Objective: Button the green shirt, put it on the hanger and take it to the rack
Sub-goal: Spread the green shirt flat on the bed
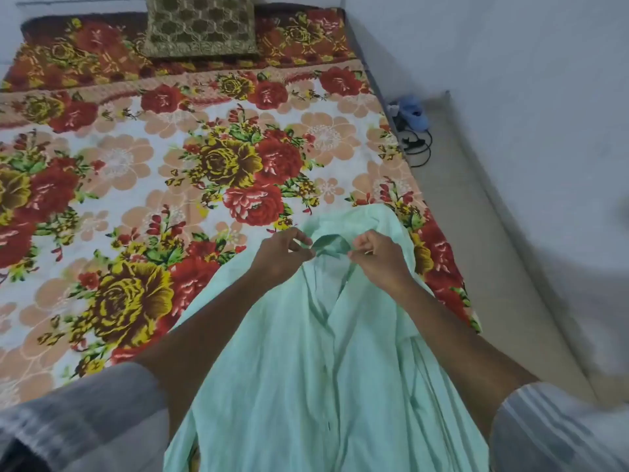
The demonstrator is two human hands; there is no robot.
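Little of the task can be counted as done: the green shirt [306, 352] is spread lengthwise on the near right part of the floral bedsheet [136, 172], collar toward the far end, and its front placket is seen gaping below the collar, so the upper buttons are judged to be unfastened; whether the lower ones are closed cannot be told through the blur. No hanger and no rack are in view, so the hanging and the carrying are taken as wholly left to do. The collar [332, 245] is held between the two hands. By the left hand [282, 257] the left collar edge is pinched, thumb and fingers pressed together on the cloth; by the right hand [381, 258] the right collar edge is pinched in the same manner, fingers curled and closed on the fabric. Both hands lie on top of the shirt, just beside one another, with the open neck between them. A patterned cushion [200, 25] is left at the far end of the bed.
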